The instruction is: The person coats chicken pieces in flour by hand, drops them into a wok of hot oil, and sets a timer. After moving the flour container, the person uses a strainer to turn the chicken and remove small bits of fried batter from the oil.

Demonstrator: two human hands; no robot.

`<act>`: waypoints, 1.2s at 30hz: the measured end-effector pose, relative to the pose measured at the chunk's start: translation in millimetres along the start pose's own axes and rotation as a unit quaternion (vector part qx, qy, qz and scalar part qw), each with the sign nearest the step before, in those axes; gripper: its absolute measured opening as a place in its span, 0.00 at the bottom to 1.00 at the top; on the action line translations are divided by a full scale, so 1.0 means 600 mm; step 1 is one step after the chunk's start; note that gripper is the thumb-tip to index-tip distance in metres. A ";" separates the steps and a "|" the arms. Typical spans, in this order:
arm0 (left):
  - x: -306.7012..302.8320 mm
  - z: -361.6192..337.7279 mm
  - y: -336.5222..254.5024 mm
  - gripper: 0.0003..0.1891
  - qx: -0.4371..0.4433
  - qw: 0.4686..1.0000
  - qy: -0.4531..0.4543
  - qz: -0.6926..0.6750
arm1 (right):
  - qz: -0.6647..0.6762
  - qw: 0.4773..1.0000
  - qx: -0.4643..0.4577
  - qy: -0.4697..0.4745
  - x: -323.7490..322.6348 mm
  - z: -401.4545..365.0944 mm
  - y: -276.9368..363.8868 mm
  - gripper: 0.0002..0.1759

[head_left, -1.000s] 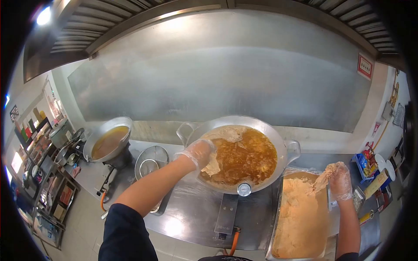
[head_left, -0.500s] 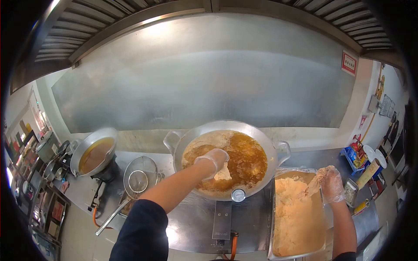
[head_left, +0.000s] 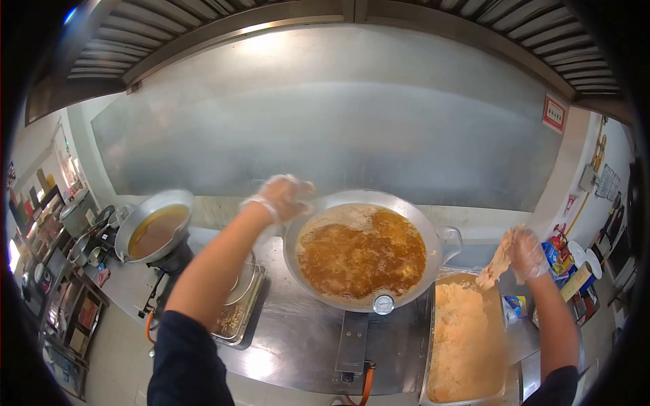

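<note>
Bubbling golden-brown oil [head_left: 362,250] fills a wide metal wok [head_left: 291,254], with a round dial thermometer [head_left: 383,304] at its front rim. My left hand [head_left: 284,195], in a clear plastic glove, is raised over the wok's left rim with its fingers bent apart and nothing seen in them. My right hand [head_left: 527,256], also gloved, grips a piece of flour-coated meat [head_left: 497,264] that hangs at the upper right corner of a tray. Pale flour [head_left: 460,331] fills much of that metal tray [head_left: 429,365].
A second wok [head_left: 124,237] with oil stands at the left. A strainer [head_left: 261,274] lies over a tray of crumbs [head_left: 233,321], partly behind my left forearm. Blue packets [head_left: 516,304] are near my right forearm. A metal wall panel [head_left: 338,128] rises behind.
My left hand has risen leftwards out of the wok, and the pale coated piece it held is no longer in it. My right hand has lifted slightly with its piece. The view has shifted.
</note>
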State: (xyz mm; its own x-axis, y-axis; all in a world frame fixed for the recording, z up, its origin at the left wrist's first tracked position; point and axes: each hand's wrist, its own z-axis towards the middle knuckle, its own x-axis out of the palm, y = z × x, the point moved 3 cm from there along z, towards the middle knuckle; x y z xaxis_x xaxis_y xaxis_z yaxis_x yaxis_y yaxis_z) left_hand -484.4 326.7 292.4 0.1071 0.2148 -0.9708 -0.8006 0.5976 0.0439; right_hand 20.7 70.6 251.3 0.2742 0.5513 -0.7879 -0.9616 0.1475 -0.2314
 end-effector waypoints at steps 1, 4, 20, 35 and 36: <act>-0.042 -0.032 0.019 0.27 -0.020 1.000 -0.008 -0.020 | 0.015 1.000 0.002 0.013 -0.011 0.035 0.002 0.10; -0.103 -0.140 0.088 0.27 -0.062 0.994 -0.059 -0.064 | 0.021 0.999 -0.015 0.036 -0.059 0.132 0.042 0.09; 0.067 -0.704 0.193 0.26 -0.326 0.893 -0.217 -0.223 | 0.073 0.973 0.012 0.219 0.201 0.452 0.400 0.11; 0.249 -0.995 0.075 0.22 -0.548 0.721 -0.228 -0.359 | 0.008 0.946 -0.077 0.315 0.457 0.485 0.592 0.12; 0.249 -0.993 0.072 0.22 -0.555 0.721 -0.215 -0.355 | -0.016 0.945 -0.100 0.311 0.473 0.491 0.574 0.13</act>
State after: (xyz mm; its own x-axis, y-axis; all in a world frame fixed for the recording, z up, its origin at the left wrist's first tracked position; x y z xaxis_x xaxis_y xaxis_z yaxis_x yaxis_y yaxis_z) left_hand -854.1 -75.6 8.9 0.7040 0.5221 -0.4814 -0.4064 -0.2597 -0.8760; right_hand -236.0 519.6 116.3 0.3158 -0.0491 -0.9476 -0.9486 -0.0365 -0.3142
